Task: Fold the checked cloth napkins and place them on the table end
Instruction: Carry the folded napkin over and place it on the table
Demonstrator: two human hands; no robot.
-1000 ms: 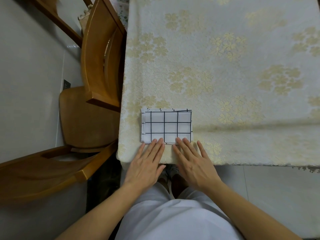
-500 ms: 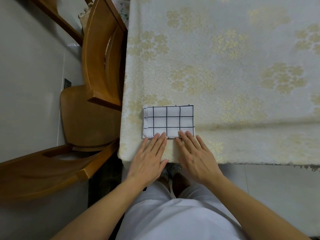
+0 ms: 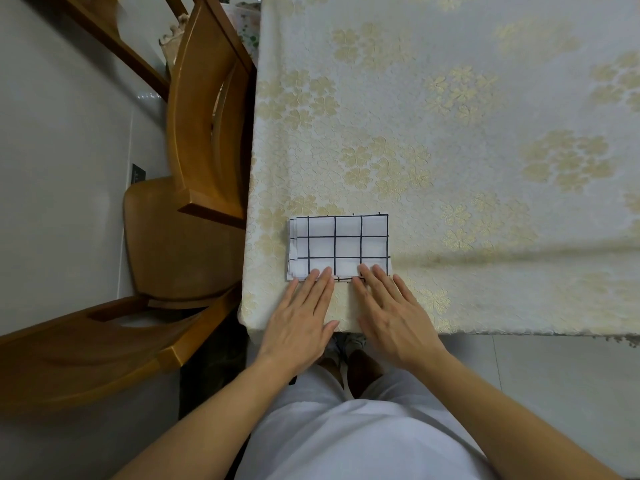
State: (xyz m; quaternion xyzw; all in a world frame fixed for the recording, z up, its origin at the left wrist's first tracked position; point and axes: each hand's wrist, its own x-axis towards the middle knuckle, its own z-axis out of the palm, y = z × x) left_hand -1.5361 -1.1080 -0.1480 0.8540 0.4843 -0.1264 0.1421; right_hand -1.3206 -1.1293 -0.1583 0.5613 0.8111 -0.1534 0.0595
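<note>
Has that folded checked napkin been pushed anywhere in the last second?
Yes. The checked napkin has slid a little further onto the table, away from the near table edge, pushed by both hands' fingers.

the folded checked napkin (image 3: pixel 341 247) lies on the table (image 3: pixel 485 133) near its left corner; both hands' fingertips rest on its near edge, wooden chair (image 3: pixel 204 133) left.
</note>
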